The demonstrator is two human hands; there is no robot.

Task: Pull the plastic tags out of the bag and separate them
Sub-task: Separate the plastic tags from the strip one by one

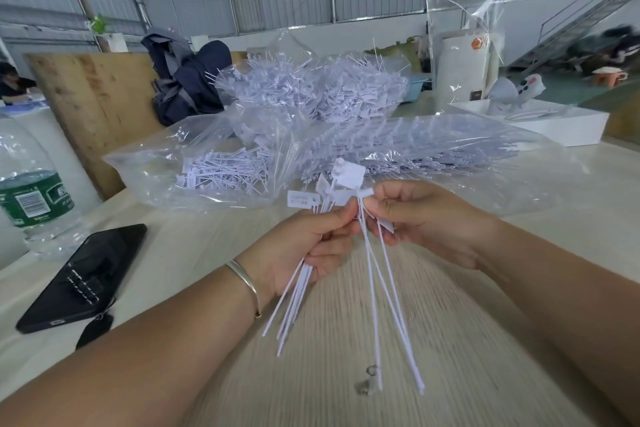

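Above a pale wooden table, the left hand grips a bundle of thin white plastic tags; the right hand pinches a few near their flat heads. At twelve o'clock lie clear plastic bags holding more. Light, springy, slippery; best held just below the heads.

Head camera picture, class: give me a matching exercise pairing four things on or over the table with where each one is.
Things:
1. bundle of white plastic tags
2. black phone
3. water bottle
4. dark backpack

Places:
A. far side of the table, behind the clear bags
B. flat on the table, near left
C. gripped in the left hand
D. standing at the left edge

Pairs: 1-C, 2-B, 3-D, 4-A
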